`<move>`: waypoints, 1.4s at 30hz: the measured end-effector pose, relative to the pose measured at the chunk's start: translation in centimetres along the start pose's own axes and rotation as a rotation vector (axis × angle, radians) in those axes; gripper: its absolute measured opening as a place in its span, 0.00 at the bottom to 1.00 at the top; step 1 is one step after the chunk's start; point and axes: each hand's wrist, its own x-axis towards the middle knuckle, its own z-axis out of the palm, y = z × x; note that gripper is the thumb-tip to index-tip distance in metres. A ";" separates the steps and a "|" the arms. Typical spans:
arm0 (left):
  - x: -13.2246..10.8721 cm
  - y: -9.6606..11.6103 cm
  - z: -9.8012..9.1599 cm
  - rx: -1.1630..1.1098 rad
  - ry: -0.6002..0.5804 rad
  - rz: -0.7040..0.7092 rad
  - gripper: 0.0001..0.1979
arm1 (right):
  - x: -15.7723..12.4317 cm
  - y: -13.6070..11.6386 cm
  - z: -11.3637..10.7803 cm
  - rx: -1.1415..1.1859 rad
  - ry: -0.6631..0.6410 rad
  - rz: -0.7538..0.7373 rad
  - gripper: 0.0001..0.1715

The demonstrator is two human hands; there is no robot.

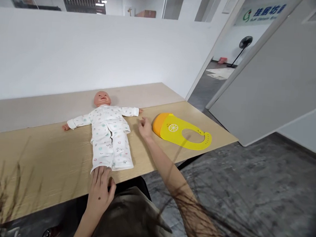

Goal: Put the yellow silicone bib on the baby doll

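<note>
A baby doll point(102, 98) in a white patterned pajama top point(106, 115) and matching pants point(112, 148) lies face up on the table, arms spread wide. My left hand point(100, 190) rests at the table's front edge, its fingers stretched out and touching the hem of one pant leg. Between the doll and a yellow bib point(173, 129) is my right hand point(145, 127), with its fingers loosely bent and nothing visible in them. The bib lies flat, its orange pocket point(159, 124) close to that hand and its neck opening pointing right.
The wooden table point(50, 150) runs along a white partition point(78, 51) and ends at the right. Beyond it are grey floor point(264, 183), an open doorway and a standing fan point(245, 42). Dark blurred strands cross the lower part of the view.
</note>
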 end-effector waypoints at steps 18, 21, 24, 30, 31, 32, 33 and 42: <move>0.8 -0.1 0.6 0.201 -0.100 -0.012 0.10 | -25.3 -6.5 -4.9 -0.142 -0.038 -0.870 0.18; 0.8 0.0 0.4 0.270 -0.105 -0.047 0.08 | -26.3 -6.3 -3.2 -0.277 -0.144 -0.811 0.19; 0.4 0.1 0.2 0.321 -0.111 -0.051 0.09 | -27.0 -5.6 -2.3 -0.371 -0.237 -0.738 0.21; 0.2 0.1 0.1 0.320 -0.139 -0.030 0.11 | -28.3 -5.5 -2.4 -0.526 -0.304 -0.604 0.36; 0.2 0.1 0.2 0.316 -0.143 -0.030 0.10 | -28.2 -5.7 -2.4 -0.544 -0.315 -0.594 0.38; 0.3 0.1 0.3 0.313 -0.145 -0.027 0.11 | -28.1 -5.9 -2.3 -0.561 -0.327 -0.589 0.38; 0.4 0.1 0.3 0.308 -0.146 -0.023 0.11 | -27.8 -6.1 -2.2 -0.579 -0.337 -0.587 0.38; 0.4 0.1 1.0 0.303 -0.173 -0.025 0.13 | -25.4 -8.0 -2.3 -0.641 -0.411 -0.609 0.35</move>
